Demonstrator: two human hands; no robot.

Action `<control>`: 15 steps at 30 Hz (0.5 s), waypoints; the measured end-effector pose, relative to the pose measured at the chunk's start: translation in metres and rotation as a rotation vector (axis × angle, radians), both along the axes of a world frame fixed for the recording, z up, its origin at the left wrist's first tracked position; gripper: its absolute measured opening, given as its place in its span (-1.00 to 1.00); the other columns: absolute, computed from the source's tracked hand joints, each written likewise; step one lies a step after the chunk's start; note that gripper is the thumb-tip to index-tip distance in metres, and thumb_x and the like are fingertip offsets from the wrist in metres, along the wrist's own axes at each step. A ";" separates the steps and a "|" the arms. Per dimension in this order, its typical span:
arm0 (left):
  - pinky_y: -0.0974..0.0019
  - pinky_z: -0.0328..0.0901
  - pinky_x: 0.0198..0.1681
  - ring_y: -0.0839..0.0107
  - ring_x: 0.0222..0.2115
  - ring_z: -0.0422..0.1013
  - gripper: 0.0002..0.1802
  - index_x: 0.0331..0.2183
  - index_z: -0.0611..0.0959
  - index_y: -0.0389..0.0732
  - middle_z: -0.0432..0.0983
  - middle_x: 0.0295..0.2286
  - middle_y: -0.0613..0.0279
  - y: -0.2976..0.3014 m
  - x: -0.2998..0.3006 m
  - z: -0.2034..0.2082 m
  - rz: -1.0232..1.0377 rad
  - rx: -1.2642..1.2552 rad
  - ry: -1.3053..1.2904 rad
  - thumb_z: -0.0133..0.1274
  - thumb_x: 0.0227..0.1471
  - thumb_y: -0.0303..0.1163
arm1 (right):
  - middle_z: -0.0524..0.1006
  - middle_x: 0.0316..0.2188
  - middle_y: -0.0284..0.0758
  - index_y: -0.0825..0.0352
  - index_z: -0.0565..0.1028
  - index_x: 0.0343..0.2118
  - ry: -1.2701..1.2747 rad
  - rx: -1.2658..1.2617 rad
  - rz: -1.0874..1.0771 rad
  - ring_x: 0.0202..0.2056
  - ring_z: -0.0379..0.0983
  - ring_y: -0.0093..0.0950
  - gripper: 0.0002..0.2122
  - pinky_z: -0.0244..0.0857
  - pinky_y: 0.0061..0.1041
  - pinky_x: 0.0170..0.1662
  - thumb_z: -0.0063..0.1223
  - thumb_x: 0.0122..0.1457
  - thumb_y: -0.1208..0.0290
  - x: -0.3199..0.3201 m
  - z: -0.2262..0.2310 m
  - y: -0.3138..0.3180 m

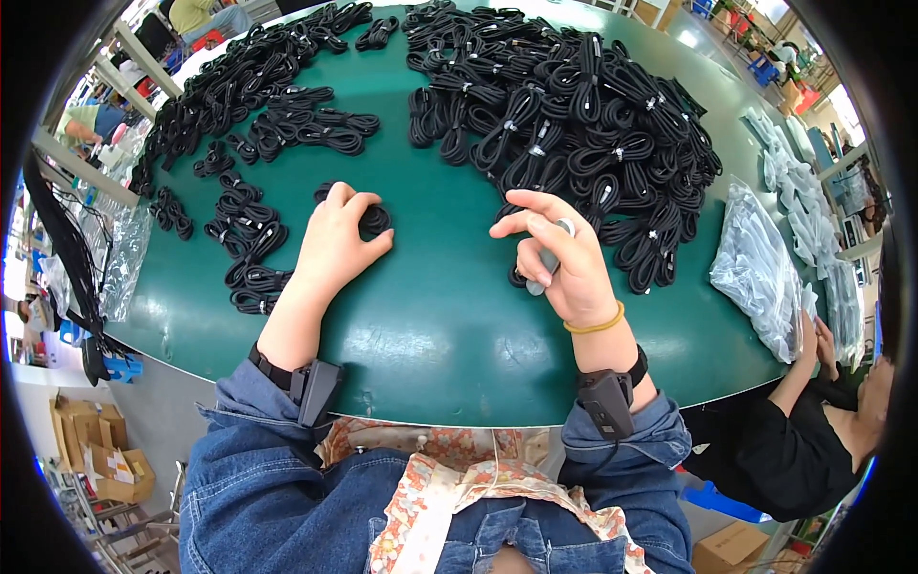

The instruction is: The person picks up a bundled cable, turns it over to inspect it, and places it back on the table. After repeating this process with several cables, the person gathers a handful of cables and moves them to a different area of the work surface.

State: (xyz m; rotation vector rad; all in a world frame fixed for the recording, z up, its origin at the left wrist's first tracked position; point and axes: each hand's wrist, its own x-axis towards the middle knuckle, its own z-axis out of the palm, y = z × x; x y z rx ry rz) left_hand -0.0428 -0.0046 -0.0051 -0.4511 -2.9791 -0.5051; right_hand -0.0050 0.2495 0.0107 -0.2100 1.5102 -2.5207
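Observation:
My left hand is closed over a small coiled bundle of black cable on the green table, its thumb and fingers around the coil. Part of that bundle is hidden beneath the fingers. To the right, my right hand is raised above the table, with its upper fingers pointing left. Its lower fingers are curled round a small grey, rounded object whose kind I cannot make out. Behind that hand lies a large heap of tied black cable bundles. Left of my left hand are several more cable bundles.
The green table curves round in front of me. Another pile of black cables lies at the far left. Clear plastic bags lie at the right edge, by another person's hands. Cardboard boxes stand on the floor at left.

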 end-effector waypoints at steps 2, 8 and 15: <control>0.19 0.23 -0.24 0.18 -0.29 0.35 -0.49 -0.16 0.35 -0.22 0.30 -0.19 0.10 -0.002 0.004 -0.001 -0.039 0.017 -0.017 0.07 -0.24 -0.36 | 0.46 -0.41 -0.19 0.41 0.30 -0.15 -0.024 0.050 0.036 -0.78 0.06 -0.76 -0.72 0.02 -0.77 -0.66 -0.15 0.05 0.47 0.000 0.000 -0.002; 0.16 0.24 -0.14 0.06 -0.25 0.35 -0.57 -0.15 0.31 -0.31 0.34 -0.24 -0.06 0.015 0.021 0.003 -0.258 1.596 -0.534 -0.10 -0.14 -0.41 | 0.45 -0.41 -0.24 0.40 0.31 -0.14 0.025 0.246 -0.065 -0.74 0.08 -0.79 -0.69 0.00 -0.80 -0.67 -0.10 0.01 0.48 0.000 -0.001 -0.007; 0.10 0.17 -0.03 -0.09 -0.20 0.30 -0.56 -0.12 0.26 -0.35 0.32 -0.23 -0.11 0.021 0.038 0.010 -0.403 2.037 -0.872 -0.18 -0.12 -0.44 | 0.41 -0.35 -0.42 0.36 0.32 -0.11 0.143 0.282 -0.010 -0.64 0.10 -0.87 -0.59 0.00 -0.88 -0.60 0.08 -0.10 0.54 0.007 0.004 -0.015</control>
